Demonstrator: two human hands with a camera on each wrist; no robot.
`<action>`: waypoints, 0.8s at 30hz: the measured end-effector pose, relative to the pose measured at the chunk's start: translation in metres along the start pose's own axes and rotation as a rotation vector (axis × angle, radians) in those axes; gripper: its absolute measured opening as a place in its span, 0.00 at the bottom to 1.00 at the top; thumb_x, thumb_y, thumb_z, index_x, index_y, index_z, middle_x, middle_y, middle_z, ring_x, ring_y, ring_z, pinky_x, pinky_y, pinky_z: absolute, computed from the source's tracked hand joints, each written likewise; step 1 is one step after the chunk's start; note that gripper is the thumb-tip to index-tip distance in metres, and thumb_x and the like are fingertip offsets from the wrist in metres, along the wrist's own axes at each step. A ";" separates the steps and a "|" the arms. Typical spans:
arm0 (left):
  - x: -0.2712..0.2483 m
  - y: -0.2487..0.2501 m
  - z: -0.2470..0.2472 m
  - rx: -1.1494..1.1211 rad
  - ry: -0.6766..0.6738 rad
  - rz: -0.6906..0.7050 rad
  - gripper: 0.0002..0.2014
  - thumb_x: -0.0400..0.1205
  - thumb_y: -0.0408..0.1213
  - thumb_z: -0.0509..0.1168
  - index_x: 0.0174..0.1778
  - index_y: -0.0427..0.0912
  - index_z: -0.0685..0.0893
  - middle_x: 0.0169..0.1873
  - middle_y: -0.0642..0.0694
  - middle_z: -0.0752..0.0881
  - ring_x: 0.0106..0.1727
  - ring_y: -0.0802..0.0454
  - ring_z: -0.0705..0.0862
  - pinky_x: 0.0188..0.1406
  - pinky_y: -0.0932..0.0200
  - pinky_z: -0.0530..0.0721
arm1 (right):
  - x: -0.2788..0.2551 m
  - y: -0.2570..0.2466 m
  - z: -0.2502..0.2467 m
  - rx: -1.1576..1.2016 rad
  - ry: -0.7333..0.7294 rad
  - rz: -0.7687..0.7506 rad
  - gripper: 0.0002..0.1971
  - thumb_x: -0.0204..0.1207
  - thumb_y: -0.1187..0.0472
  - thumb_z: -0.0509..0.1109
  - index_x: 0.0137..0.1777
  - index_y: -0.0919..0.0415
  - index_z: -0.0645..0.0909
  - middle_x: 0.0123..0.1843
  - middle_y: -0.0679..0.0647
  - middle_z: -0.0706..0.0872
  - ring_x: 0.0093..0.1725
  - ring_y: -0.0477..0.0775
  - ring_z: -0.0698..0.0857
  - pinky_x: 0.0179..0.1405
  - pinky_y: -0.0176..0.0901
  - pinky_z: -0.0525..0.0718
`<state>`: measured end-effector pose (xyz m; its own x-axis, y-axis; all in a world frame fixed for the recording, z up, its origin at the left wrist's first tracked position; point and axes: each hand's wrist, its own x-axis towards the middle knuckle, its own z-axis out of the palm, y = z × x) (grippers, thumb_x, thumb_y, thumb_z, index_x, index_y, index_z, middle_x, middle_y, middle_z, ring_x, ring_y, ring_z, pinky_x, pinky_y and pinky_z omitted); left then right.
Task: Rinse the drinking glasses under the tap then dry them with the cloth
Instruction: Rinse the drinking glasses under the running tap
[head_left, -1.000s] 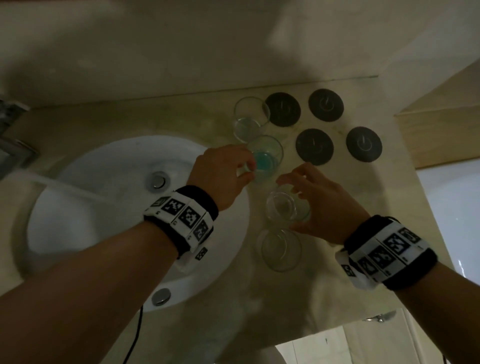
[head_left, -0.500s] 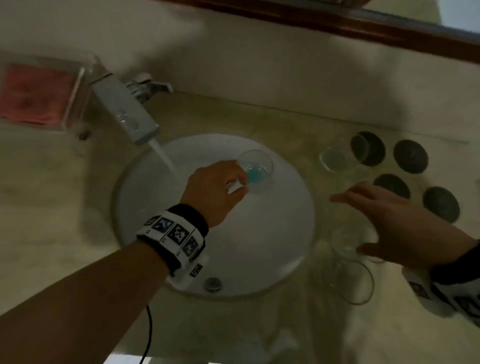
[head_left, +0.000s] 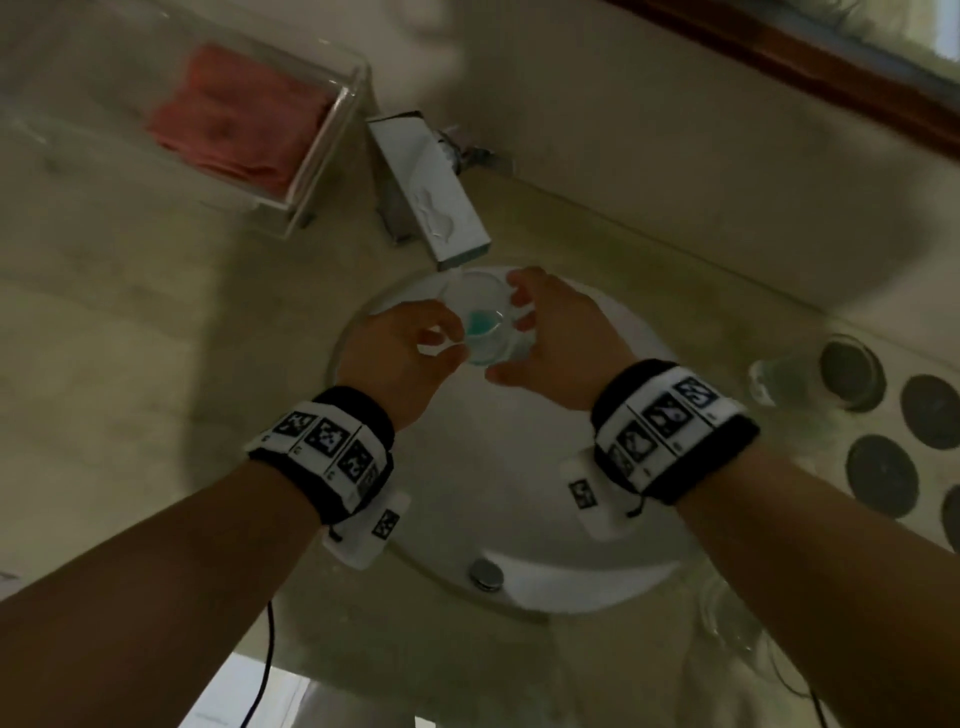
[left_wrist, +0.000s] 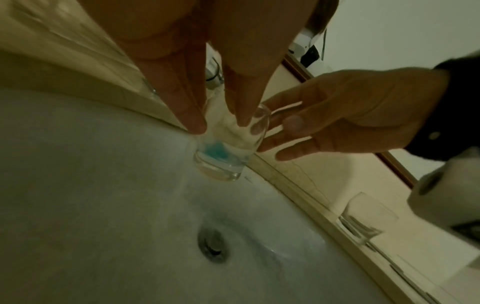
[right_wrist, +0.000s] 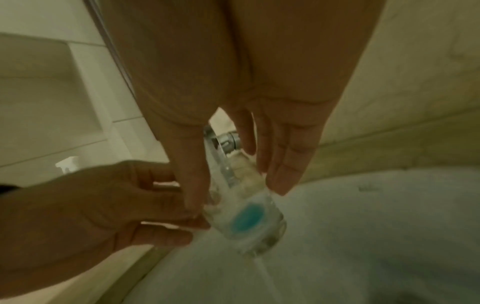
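Observation:
A clear drinking glass (head_left: 483, 325) with a blue base is held tilted over the white sink (head_left: 571, 566), right under the tap spout (head_left: 434, 197), and water runs into it. My left hand (head_left: 454, 343) pinches its left side with thumb and fingertips (left_wrist: 197, 125). My right hand (head_left: 519, 332) cups the other side, thumb and fingers (right_wrist: 283, 174) either side of the glass (right_wrist: 249, 218). A red cloth (head_left: 234, 124) lies folded in a clear box at the far left.
Two more glasses stand on the beige counter, one (head_left: 774, 379) right of the sink and one (head_left: 727, 618) at the front right. Several dark round coasters (head_left: 880, 475) lie further right. The drain (left_wrist: 211, 244) sits below the glass.
My left hand has carried the blue-based glass from the counter to under the running tap. My right hand left the other glasses and came across to take its far side.

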<state>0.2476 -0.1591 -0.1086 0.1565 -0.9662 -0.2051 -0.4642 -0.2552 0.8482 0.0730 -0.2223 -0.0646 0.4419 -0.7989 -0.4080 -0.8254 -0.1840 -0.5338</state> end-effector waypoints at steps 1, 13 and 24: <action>0.001 -0.001 -0.002 -0.005 0.005 -0.006 0.07 0.77 0.39 0.77 0.41 0.55 0.86 0.49 0.59 0.85 0.50 0.52 0.89 0.56 0.51 0.88 | 0.007 -0.002 0.008 0.037 0.008 0.006 0.51 0.62 0.53 0.87 0.81 0.59 0.64 0.72 0.57 0.77 0.69 0.58 0.79 0.68 0.54 0.80; 0.007 -0.016 -0.010 -0.083 -0.004 0.028 0.13 0.76 0.32 0.77 0.51 0.52 0.85 0.56 0.54 0.85 0.52 0.52 0.87 0.52 0.63 0.87 | 0.034 -0.003 0.043 0.349 0.125 0.090 0.45 0.56 0.53 0.89 0.74 0.52 0.73 0.64 0.51 0.86 0.62 0.53 0.86 0.64 0.55 0.86; 0.018 -0.024 -0.009 -0.246 -0.086 -0.026 0.30 0.79 0.33 0.75 0.77 0.48 0.74 0.67 0.53 0.82 0.59 0.66 0.81 0.54 0.76 0.82 | 0.038 0.005 0.049 0.617 0.127 0.129 0.44 0.55 0.56 0.89 0.73 0.50 0.74 0.66 0.48 0.84 0.63 0.50 0.86 0.61 0.54 0.89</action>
<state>0.2689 -0.1700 -0.1280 0.0855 -0.9617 -0.2603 -0.2337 -0.2733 0.9331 0.1023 -0.2255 -0.1192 0.2760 -0.8613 -0.4266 -0.4984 0.2513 -0.8298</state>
